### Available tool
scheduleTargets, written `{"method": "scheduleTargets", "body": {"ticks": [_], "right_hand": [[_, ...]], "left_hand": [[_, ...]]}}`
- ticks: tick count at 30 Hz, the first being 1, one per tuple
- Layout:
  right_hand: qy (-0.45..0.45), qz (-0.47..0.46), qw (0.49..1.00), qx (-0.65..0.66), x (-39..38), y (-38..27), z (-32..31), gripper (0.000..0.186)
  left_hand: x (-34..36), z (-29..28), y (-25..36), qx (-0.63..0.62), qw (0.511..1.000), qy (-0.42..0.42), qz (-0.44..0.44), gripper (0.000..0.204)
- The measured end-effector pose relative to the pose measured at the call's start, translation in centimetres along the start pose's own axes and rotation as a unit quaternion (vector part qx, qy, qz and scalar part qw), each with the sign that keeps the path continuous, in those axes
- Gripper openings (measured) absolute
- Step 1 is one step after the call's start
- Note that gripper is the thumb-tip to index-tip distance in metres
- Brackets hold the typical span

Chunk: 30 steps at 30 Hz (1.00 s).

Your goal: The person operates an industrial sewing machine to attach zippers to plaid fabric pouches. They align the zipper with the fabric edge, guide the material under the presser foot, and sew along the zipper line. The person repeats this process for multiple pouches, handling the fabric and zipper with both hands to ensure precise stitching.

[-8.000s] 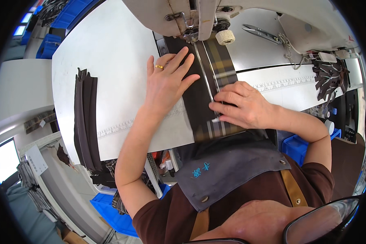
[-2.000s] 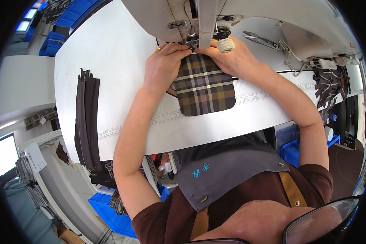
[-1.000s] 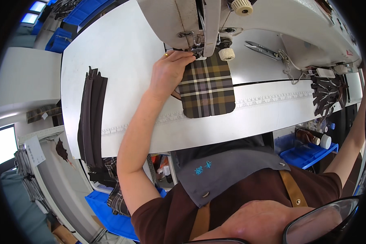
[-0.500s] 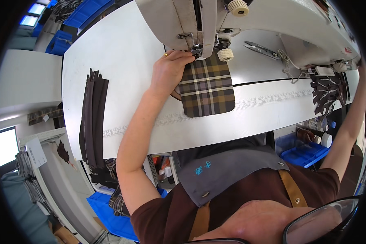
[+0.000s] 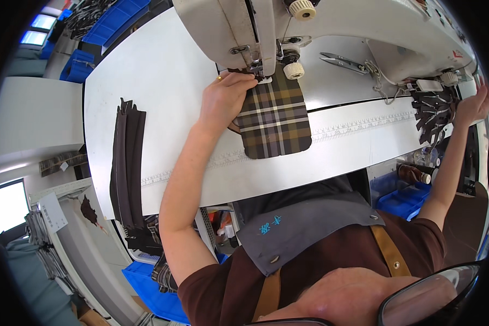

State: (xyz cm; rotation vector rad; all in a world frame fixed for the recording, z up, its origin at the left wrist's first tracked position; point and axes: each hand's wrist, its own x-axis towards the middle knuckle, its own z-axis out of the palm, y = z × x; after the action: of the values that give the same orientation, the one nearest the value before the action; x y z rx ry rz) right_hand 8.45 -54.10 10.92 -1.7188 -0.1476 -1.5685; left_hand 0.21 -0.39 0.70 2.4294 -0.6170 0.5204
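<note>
My left hand (image 5: 226,95) has its fingers pressed together on the edge of a plaid fabric piece (image 5: 274,125) at the presser foot (image 5: 258,71) of a white sewing machine (image 5: 223,27). The piece lies flat on the white table, with a brown curved edge showing beneath its left side. My right hand (image 5: 475,103) is raised at the far right rim, beside the machine's right end and a dark bunch of zipper pieces (image 5: 432,111); its fingers are curled, and what they grip is too indistinct to name.
Long dark strips (image 5: 127,163) hang over the table's (image 5: 174,108) left front. Scissors (image 5: 342,62) tied by a cord lie on the machine bed. Blue bins (image 5: 117,22) stand beyond the table and below it (image 5: 402,201), near small bottles (image 5: 413,174). A lit screen (image 5: 8,206) is at left.
The long zipped strip has given way to the plaid piece. My right hand has left the presser foot for the far right; lately it moved slightly lower. My left hand stays by the foot.
</note>
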Motion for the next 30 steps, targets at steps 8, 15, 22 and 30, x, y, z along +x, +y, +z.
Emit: {"method": "scheduleTargets", "body": {"ticks": [8,15,22,30], "right_hand": [[-0.569,-0.16,0.807,-0.013,-14.7,-13.0,5.3,0.031],[-0.524,-0.21,0.821,-0.087,-18.6,-11.8,9.7,0.048],[-0.627,-0.183,0.745,0.137,-21.5,-20.1,9.9,0.057],[-0.659,-0.161,0.731,0.069,-22.0,-20.3,13.2,0.054]], "left_hand": [[5.6,-3.5,-5.2,-0.246,0.93,-0.049,-0.27,0.028],[9.9,6.2,-16.3,0.173,0.938,-0.011,-0.302,0.03],[12.7,6.8,-19.6,0.211,0.907,0.079,-0.354,0.03],[4.7,-8.1,-9.4,-0.387,0.716,0.524,-0.252,0.021]]}}
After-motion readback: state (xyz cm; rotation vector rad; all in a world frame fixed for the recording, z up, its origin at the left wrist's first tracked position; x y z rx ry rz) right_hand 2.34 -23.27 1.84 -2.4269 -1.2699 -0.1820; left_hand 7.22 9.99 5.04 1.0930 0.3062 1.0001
